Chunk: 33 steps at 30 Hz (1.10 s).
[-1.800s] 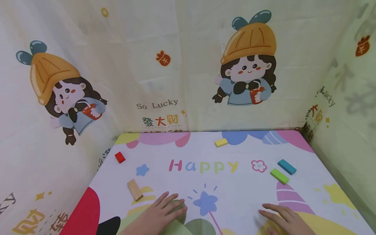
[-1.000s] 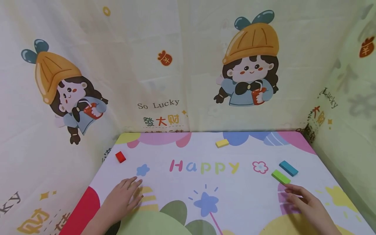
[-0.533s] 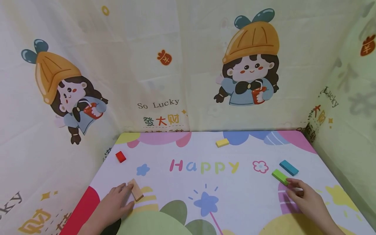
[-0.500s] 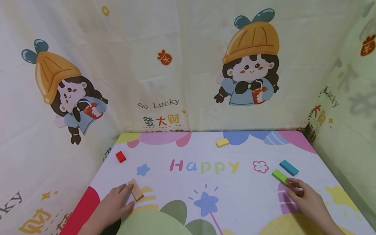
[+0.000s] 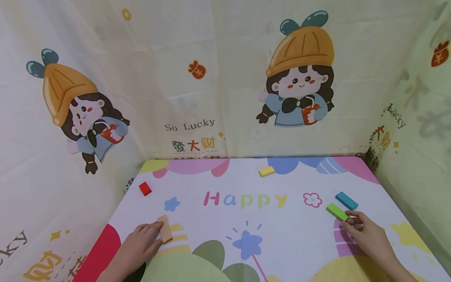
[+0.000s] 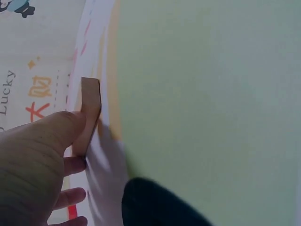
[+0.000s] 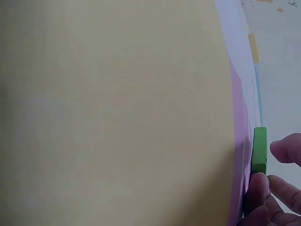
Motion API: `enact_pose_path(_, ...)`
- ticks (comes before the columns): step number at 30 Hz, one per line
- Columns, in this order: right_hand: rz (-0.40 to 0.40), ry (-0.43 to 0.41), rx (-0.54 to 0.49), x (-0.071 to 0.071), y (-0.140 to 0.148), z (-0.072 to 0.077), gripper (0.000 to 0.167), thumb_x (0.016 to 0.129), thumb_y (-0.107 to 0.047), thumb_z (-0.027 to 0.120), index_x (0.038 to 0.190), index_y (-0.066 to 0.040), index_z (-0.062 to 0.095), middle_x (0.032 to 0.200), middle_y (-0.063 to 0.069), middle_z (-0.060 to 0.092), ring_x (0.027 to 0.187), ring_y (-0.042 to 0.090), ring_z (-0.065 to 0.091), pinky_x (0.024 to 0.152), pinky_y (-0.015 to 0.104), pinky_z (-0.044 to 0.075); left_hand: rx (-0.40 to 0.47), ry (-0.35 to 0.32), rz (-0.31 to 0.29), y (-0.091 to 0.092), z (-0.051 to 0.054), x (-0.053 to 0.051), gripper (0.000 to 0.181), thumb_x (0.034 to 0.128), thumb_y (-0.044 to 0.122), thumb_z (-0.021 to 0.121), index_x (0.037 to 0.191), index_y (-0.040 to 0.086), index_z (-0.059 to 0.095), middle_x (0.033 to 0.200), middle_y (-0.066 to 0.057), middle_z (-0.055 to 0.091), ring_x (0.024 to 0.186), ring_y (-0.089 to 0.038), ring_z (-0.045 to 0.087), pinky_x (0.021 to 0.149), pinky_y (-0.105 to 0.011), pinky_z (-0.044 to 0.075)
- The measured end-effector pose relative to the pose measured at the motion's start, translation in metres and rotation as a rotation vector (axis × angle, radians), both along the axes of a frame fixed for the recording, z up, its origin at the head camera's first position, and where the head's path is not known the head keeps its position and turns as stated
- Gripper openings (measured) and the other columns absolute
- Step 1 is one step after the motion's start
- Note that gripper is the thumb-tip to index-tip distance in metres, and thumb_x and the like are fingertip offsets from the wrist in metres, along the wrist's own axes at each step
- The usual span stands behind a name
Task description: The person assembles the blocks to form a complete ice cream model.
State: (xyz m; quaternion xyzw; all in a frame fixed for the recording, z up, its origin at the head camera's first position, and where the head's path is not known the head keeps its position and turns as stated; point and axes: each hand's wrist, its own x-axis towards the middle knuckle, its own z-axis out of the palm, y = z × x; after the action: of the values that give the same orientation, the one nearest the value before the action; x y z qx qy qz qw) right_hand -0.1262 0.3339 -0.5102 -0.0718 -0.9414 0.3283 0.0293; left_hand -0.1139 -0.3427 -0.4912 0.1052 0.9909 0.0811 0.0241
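A natural wood block (image 5: 165,229) lies at the left of the patterned table; my left hand (image 5: 135,246) pinches it between thumb and fingers. The left wrist view shows the thumb against the wood block (image 6: 89,108), with a finger behind it. At the right, my right hand (image 5: 371,237) holds the near end of a green block (image 5: 337,212) with its fingertips. In the right wrist view the green block (image 7: 259,149) stands out beside the fingers. A blue block (image 5: 347,200) lies just beyond the green one, apart from the hand.
A red block (image 5: 145,188) lies near the table's left edge, and a yellow block (image 5: 266,171) near the back edge. Printed cloth (image 5: 243,137) hangs behind the table and at both sides.
My left hand has come from the middle to the wood block, which has turned slightly and shifted right. My right hand has moved forward to the green block and taken hold of its end.
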Motion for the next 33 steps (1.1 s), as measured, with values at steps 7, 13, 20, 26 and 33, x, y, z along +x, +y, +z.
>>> enact_pose_path(7, -0.001, -0.043, -0.001, -0.003, 0.002, 0.001, 0.059, 0.098, -0.038, 0.070, 0.136, 0.004, 0.054, 0.106, 0.015, 0.071, 0.073, -0.005, 0.058, 0.062, 0.022, 0.048, 0.008, 0.018, -0.035, 0.009, -0.005, -0.003, 0.066, 0.0907, 0.045, 0.076, 0.147, 0.016, 0.057, 0.144, -0.005, 0.062, 0.129, -0.032, 0.055, 0.101, -0.061, 0.050)
enact_pose_path(13, -0.003, -0.035, 0.019, -0.005, 0.003, 0.004, 0.052, 0.098, -0.035, 0.069, 0.132, 0.002, 0.057, 0.101, 0.012, 0.073, 0.076, 0.003, 0.063, 0.063, 0.024, 0.044, 0.022, 0.065, -0.091, 0.022, -0.006, -0.003, 0.060, 0.0939, 0.042, 0.073, 0.146, 0.016, 0.059, 0.141, -0.005, 0.063, 0.128, -0.033, 0.056, 0.100, -0.058, 0.051)
enact_pose_path(20, -0.016, -0.025, 0.040, -0.006, 0.003, 0.006, 0.048, 0.098, -0.034, 0.069, 0.128, 0.002, 0.059, 0.100, 0.012, 0.073, 0.086, 0.021, 0.072, 0.064, 0.026, 0.043, 0.041, 0.050, -0.104, 0.037, -0.007, -0.005, 0.060, 0.0949, 0.043, 0.071, 0.148, 0.018, 0.058, 0.144, -0.005, 0.063, 0.132, -0.035, 0.054, 0.103, -0.060, 0.049)
enact_pose_path(26, -0.015, -0.031, 0.055, -0.010, -0.002, 0.008, 0.048, 0.097, -0.034, 0.070, 0.126, 0.002, 0.061, 0.096, 0.009, 0.073, 0.080, 0.014, 0.066, 0.063, 0.028, 0.041, 0.059, 0.051, -0.110, 0.049, -0.009, -0.007, 0.057, 0.0961, 0.039, 0.071, 0.148, 0.019, 0.058, 0.144, -0.004, 0.063, 0.135, -0.035, 0.053, 0.106, -0.059, 0.047)
enact_pose_path(33, -0.007, -0.013, 0.044, -0.014, -0.011, 0.007, 0.045, 0.096, -0.031, 0.070, 0.125, 0.003, 0.062, 0.095, 0.009, 0.074, 0.078, 0.015, 0.062, 0.061, 0.027, 0.040, 0.073, 0.011, -0.117, 0.061, -0.009, -0.006, 0.058, 0.0965, 0.043, 0.070, 0.149, 0.021, 0.057, 0.146, -0.003, 0.062, 0.137, -0.035, 0.051, 0.109, -0.060, 0.045)
